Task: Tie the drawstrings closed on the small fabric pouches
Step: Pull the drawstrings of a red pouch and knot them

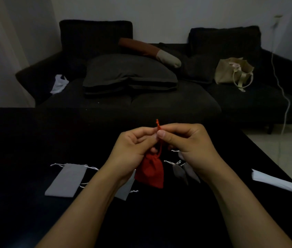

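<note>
Pouch in work: small red fabric pouch (150, 173) hangs by its red drawstring (158, 124) above the black counter (25, 140), neck gathered.
Hands: left hand (132, 147) and right hand (186, 142) meet, fingertips of both pinching the drawstring near its ends.
Progress: a judgement only; the red pouch looks cinched, its knot being formed or tightened.
Left to do: flat grey fabric pouch with white strings (66, 179) lies open-necked at left; another grey one (125, 190) shows partly under the left wrist.
Possibly done: two bunched grey pouches (184, 170) lie beneath the right hand; knots cannot be told.
Contents: none visible; the pouches look flat.
Beyond: folded white sheet (275, 181) at the counter's right edge; beige tote bag (232, 72) on the dark sofa (159, 104).
</note>
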